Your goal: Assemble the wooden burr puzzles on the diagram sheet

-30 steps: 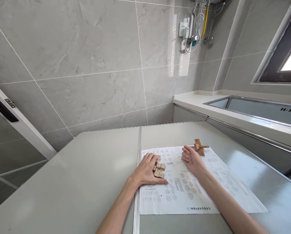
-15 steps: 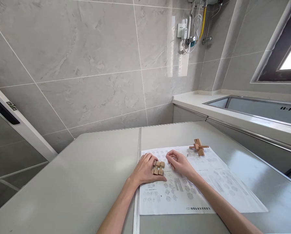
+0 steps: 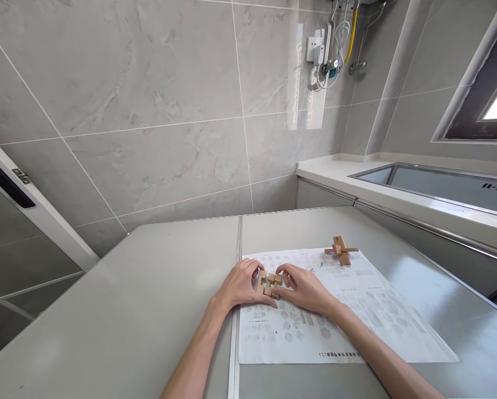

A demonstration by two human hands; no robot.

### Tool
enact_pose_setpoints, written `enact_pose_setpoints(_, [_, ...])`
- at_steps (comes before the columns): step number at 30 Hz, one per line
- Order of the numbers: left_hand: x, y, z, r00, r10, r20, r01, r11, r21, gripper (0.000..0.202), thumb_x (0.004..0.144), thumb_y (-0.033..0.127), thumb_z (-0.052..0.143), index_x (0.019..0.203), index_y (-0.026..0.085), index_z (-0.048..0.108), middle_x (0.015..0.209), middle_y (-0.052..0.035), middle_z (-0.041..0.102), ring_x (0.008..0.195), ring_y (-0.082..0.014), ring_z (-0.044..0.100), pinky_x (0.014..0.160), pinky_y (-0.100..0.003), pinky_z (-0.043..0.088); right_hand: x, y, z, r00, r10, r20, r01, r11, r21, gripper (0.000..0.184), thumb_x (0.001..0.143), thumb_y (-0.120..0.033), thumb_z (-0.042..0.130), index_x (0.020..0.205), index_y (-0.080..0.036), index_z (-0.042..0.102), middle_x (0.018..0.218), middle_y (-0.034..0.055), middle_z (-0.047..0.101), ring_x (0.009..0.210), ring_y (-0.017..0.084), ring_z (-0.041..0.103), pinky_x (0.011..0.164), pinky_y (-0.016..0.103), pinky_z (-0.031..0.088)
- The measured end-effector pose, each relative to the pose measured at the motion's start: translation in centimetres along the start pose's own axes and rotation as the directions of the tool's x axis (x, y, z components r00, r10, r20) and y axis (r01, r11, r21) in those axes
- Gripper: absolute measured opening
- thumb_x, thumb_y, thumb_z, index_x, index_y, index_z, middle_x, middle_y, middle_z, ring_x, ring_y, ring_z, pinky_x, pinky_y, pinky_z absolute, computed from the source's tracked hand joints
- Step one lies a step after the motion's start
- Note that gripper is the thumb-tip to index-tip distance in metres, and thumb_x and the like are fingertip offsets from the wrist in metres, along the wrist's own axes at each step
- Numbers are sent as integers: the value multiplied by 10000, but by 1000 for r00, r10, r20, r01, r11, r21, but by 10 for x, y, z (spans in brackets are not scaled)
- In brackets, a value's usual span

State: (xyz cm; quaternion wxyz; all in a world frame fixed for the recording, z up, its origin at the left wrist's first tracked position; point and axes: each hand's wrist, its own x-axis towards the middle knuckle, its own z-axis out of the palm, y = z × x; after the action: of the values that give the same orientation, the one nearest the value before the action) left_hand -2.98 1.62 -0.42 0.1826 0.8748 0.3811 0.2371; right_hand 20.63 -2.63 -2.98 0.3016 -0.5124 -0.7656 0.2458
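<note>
Small notched wooden puzzle blocks (image 3: 269,284) sit on the printed sheet (image 3: 285,346) between my two hands. My left hand (image 3: 239,284) curves around their left side, its thumb along the near edge and its fingertips at the far edge of the leftmost piece. From the right, my right hand (image 3: 304,287) pinches the right-hand blocks between thumb and fingers. A narrow gap shows between the leftmost piece and the others. Part of the blocks is hidden behind my right thumb.
An assembled wooden cross-shaped puzzle (image 3: 341,251) rests at the sheet's far edge. The grey table (image 3: 148,310) has a seam running beside the sheet. A counter with a sink (image 3: 431,185) stands at the right, and a door with a black handle (image 3: 9,185) at the left.
My right hand has moved left and closed on the right-hand blocks. My left hand has shifted slightly left, and the leftmost piece now stands apart from the rest.
</note>
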Motion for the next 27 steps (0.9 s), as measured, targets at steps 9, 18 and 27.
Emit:
enact_pose_setpoints(9, [2,11,1,989,-145,-11,138,959,-248,722,604,600,906,1157,277,573,626,96,558,567,-131,480,607,-265,401,-1,-1,1,997,-78,6,78,990,-118,508,775,-599,782,1144,-281,639,909,5,652,699,199,602,590,301,374])
enact_pose_setpoints(18, [2,7,11,968,-224,-110,198,958,-207,719,704,586,845,1287,310,527,649,98,608,564,-154,505,596,-264,384,-1,3,1,997,-29,-74,29,1000,-3,532,798,-524,772,1241,-306,574,1313,78,601,767,211,659,654,365,502])
enact_pose_setpoints(27, [1,9,14,976,-191,-104,162,958,-238,678,786,537,797,1352,327,489,721,84,648,600,-166,573,617,-272,430,4,-6,-6,966,132,-222,-84,974,211,550,855,-493,739,1324,-255,578,838,14,672,729,235,643,714,382,501])
